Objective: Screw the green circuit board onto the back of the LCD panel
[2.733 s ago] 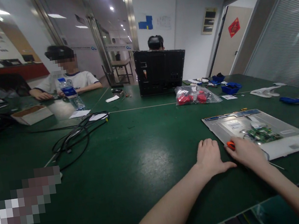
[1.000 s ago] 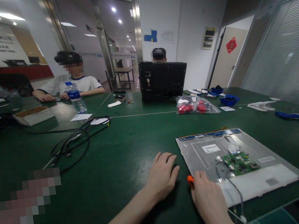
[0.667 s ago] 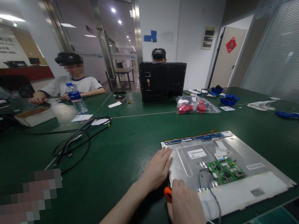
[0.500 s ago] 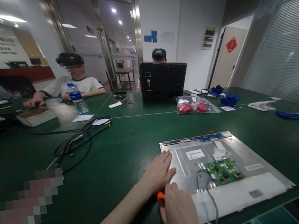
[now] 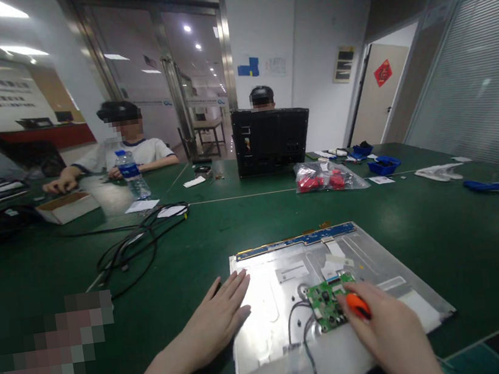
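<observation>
Right hand (image 5: pixel 382 324) has gone from the left edge of the display panel (image 5: pixel 262 283) to above its green circuit board (image 5: pixel 326 307), fingers curled round an orange-handled tool (image 5: pixel 358 306), tip hidden. Panel, metal back up, has slid left on the green table (image 5: pixel 171 258). Left hand (image 5: pixel 216 320) lies palm-down, fingers slightly spread, fingertips at panel's left edge.

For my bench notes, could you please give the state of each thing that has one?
Left hand: open, fingers over panel
Right hand: closed around orange-handled tool
Panel: lying flat
Circuit board: exposed
Water bottle: standing, capped
Carton: open-topped
Black housing: standing upright
Black cables: loosely coiled
</observation>
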`<state>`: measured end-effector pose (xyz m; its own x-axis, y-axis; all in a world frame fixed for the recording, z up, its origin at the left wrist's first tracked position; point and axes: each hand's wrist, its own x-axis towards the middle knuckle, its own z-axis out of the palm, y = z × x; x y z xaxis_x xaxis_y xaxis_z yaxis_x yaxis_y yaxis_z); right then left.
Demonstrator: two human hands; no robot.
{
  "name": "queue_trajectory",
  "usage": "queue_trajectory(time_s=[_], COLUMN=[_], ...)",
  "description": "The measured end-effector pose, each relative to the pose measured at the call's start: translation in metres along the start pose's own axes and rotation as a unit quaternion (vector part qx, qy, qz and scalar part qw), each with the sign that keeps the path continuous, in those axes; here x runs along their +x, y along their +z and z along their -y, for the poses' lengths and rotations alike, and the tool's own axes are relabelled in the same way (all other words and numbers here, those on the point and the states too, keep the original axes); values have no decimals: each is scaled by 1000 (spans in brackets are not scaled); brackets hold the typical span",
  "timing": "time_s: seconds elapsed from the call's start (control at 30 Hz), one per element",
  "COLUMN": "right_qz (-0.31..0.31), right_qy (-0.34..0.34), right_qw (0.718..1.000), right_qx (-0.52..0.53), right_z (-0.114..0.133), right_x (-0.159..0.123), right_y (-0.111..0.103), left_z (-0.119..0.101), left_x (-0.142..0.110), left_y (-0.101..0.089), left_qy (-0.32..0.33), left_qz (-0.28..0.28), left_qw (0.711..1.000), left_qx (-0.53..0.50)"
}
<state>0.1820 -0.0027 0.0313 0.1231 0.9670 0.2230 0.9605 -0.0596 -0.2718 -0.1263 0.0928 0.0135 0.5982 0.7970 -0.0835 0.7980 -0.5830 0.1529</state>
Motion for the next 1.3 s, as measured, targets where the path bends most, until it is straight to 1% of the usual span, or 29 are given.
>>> queue_trajectory(time_s=[0.07, 0.1, 0.13, 0.17, 0.23, 0.3, 0.4, 0.43, 0.47, 0.6, 0.8, 0.87, 0.9, 1.0, 1.07, 1.13, 1.17, 1.23, 1.27, 1.3], right_qz=[26, 31, 22, 19, 41, 72, 107, 110, 108, 106, 99, 111, 118, 129, 128, 107, 101, 84, 63, 58], right_qy=[55, 72, 89, 104, 121, 126, 118, 111, 104, 97, 100, 101, 100, 96, 93, 85, 72, 24, 3, -13], right_qw=[997, 995, 993, 990, 987, 984, 982, 983, 985, 986, 986, 984, 983, 982, 984, 989, 992, 991, 981, 964], right_qx=[-44, -63, -78, -89, -101, -107, -102, -97, -91, -82, -86, -91, -95, -102, -88, -54, -19, 106, 185, 259], right_z=[-36, -50, -61, -68, -74, -71, -60, -57, -53, -44, -32, -27, -25, -21, -20, -18, -16, -8, -2, 5], right_x=[10, 12, 14, 14, 10, 3, -6, -8, -10, -18, -28, -30, -30, -30, -27, -21, -16, -2, 7, 17], right_y=[-1, 0, 1, 3, 7, 10, 14, 15, 17, 23, 30, 33, 34, 36, 32, 21, 14, -7, -18, -29], left_z=[13, 20, 26, 32, 41, 43, 32, 26, 20, 2, -3, -3, -2, 2, 7, 13, 16, 21, 23, 25], left_x=[-12, -18, -23, -27, -35, -39, -40, -38, -36, -25, -6, 1, 5, 13, 16, 18, 18, 18, 17, 17], left_y=[2, 4, 5, 6, 6, 0, -14, -19, -23, -34, -43, -46, -47, -47, -44, -40, -38, -34, -33, -31], left_qy=[-13, -16, -15, -14, -21, -40, -102, -122, -135, -169, -222, -213, -195, -111, -68, -41, -30, -13, -6, 0], left_qz=[-1, -7, -16, -22, -25, -22, 10, 19, 17, -6, -18, -23, -25, -19, -19, -25, -29, -38, -40, -42], left_qw=[1000, 1000, 1000, 1000, 999, 999, 995, 992, 990, 982, 971, 972, 976, 993, 997, 997, 996, 994, 993, 991], left_qx=[1, -2, -5, -8, -18, -23, -2, 15, 32, 89, 92, 93, 90, 37, -12, -54, -72, -103, -115, -127])
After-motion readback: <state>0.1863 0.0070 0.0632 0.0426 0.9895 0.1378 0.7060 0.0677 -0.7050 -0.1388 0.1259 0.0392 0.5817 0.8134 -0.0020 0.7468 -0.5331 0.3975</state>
